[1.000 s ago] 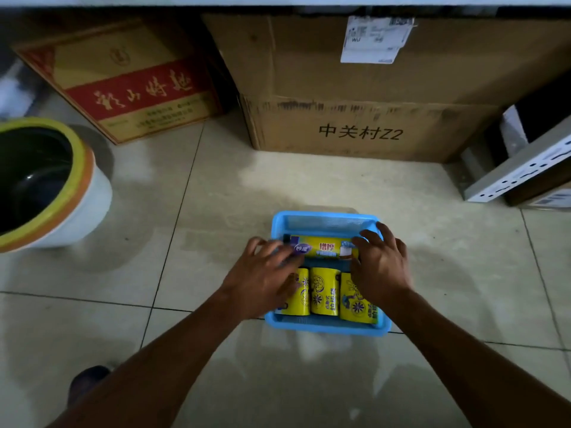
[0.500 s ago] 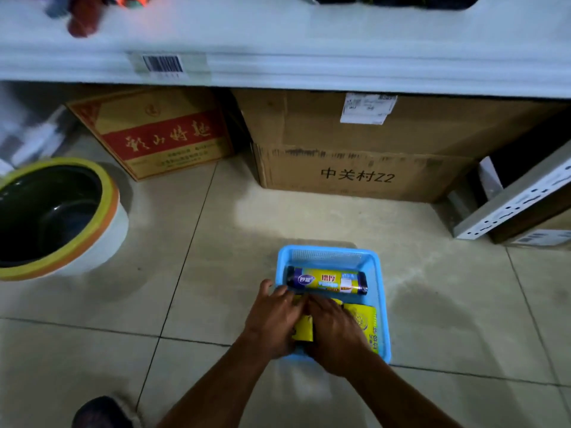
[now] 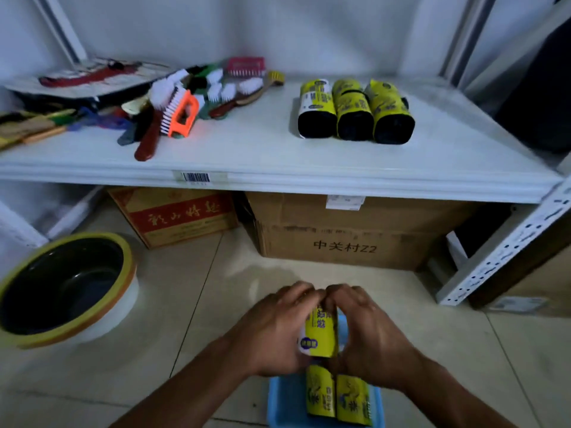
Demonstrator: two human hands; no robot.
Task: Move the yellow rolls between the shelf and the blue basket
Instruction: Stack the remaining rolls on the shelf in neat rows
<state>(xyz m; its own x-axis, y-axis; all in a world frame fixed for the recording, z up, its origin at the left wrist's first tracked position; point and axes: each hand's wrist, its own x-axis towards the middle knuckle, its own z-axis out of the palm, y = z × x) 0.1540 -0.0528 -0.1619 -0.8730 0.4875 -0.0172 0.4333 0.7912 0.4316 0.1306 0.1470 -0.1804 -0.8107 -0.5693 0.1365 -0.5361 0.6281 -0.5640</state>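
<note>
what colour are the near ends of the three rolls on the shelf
Black, beyond the yellow wrappers of the three rolls; it shows best in the head view.

One head cam, angled fwd/down, shelf [image 3: 262, 149] near ahead, floor [image 3: 191, 304] below.

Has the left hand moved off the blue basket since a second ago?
Yes: the left hand has risen above the blue basket, toward the shelf, gripping a yellow roll with the right hand.

Three yellow rolls [image 3: 355, 111] are laid side by side on the white shelf [image 3: 262, 156], with brushes [image 3: 182, 109] heaped to their left. On the tiled floor [image 3: 191, 291] are set a blue basket [image 3: 285, 403], two cardboard boxes [image 3: 340, 239] and a basin [image 3: 61, 288].
</note>
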